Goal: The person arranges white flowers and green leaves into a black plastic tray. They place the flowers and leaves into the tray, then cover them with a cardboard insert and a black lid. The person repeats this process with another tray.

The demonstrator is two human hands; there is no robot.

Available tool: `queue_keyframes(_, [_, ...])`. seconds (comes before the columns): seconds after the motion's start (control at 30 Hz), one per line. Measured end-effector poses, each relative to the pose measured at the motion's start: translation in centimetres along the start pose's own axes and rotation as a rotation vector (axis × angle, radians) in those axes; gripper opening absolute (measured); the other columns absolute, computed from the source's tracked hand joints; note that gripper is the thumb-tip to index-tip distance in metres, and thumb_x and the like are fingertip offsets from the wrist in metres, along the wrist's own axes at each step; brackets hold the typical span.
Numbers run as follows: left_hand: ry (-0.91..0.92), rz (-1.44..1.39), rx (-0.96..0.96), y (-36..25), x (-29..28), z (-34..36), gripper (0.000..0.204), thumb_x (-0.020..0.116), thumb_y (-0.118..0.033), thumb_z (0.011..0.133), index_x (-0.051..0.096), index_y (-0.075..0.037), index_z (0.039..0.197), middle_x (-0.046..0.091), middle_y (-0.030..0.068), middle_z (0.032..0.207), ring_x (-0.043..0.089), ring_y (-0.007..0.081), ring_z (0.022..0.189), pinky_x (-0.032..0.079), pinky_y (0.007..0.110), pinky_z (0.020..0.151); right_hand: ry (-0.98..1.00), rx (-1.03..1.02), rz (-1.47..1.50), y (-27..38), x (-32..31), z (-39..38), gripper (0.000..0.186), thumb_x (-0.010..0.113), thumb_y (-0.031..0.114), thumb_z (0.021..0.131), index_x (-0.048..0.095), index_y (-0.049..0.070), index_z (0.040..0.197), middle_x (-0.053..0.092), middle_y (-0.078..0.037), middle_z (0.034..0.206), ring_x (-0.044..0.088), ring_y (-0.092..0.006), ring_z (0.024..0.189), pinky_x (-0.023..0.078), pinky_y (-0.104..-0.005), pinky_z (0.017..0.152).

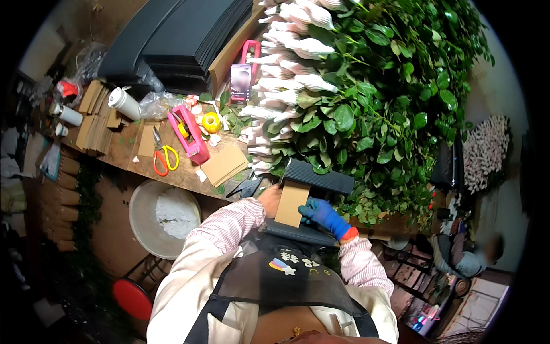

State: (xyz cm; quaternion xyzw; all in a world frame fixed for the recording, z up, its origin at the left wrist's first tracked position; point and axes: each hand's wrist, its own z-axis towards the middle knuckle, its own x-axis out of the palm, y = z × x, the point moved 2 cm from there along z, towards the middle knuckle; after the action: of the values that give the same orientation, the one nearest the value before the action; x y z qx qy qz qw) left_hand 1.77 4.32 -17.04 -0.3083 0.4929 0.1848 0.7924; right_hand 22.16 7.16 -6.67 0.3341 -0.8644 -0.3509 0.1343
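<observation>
A tan cardboard piece lies across a black corrugated sheet, close in front of my body. The sheet's far part curls up beyond the cardboard, and its near part shows below. My bare left hand grips the cardboard at its left edge, its fingertips partly hidden. On the opposite edge, my right hand in a blue glove pinches the cardboard between thumb and fingers. Just past the sheet lie leafy rose stems, their heads wrapped in white netting sleeves.
Left on the wooden table are scissors, a pink tape dispenser, a yellow tape roll, cardboard pieces and a phone. Black sheets are stacked behind. A bucket and red stool stand below.
</observation>
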Motion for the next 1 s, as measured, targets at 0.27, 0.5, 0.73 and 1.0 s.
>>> queue_keyframes(0.27, [0.256, 0.057, -0.062, 1.5, -8.0, -2.8, 0.069, 0.068, -0.046, 0.085, 0.057, 0.004, 0.131, 0.053, 0.0225, 0.141, 0.04, 0.0364, 0.14, 0.021, 0.051, 0.122, 0.03, 0.108, -0.116, -3.0, -0.1, 5.4, 0.029, 0.066, 0.03, 0.097, 0.066, 0.001, 0.099, 0.071, -0.008, 0.082, 0.072, -0.0169, 0.071, 0.058, -0.0297, 0.059])
queue_keyframes(0.5, [0.163, -0.209, -0.115, -1.0, -9.4, 1.5, 0.018, 0.064, -0.01, 0.082, 0.071, -0.002, 0.098, 0.069, 0.0111, 0.112, 0.067, 0.0311, 0.101, 0.056, 0.04, 0.085, -0.197, -0.143, -0.74, -1.9, 0.5, 4.6, 0.047, 0.06, 0.048, 0.089, 0.073, 0.003, 0.095, 0.071, -0.023, 0.094, 0.069, -0.0405, 0.09, 0.054, -0.049, 0.081])
queue_keyframes(0.73, [0.297, -0.099, -0.133, -2.9, -9.2, 2.4, 0.023, 0.074, -0.017, 0.078, 0.068, -0.009, 0.098, 0.062, 0.0097, 0.112, 0.062, 0.0328, 0.101, 0.055, 0.043, 0.082, -0.246, -0.547, -0.664, 7.0, 0.3, -4.2, 0.035, 0.059, 0.037, 0.095, 0.07, 0.012, 0.117, 0.073, -0.018, 0.106, 0.07, -0.0388, 0.096, 0.056, -0.0462, 0.086])
queue_keyframes(1.0, [0.358, -0.167, -0.129, -3.0, -9.1, 2.5, 0.034, 0.071, -0.016, 0.079, 0.067, -0.016, 0.113, 0.058, 0.0114, 0.116, 0.059, 0.0334, 0.108, 0.053, 0.042, 0.091, -1.488, -1.015, -0.98, 19.9, -13.9, -9.9, 0.042, 0.068, 0.018, 0.089, 0.064, 0.017, 0.131, 0.057, -0.013, 0.141, 0.051, -0.0342, 0.132, 0.039, -0.0453, 0.114])
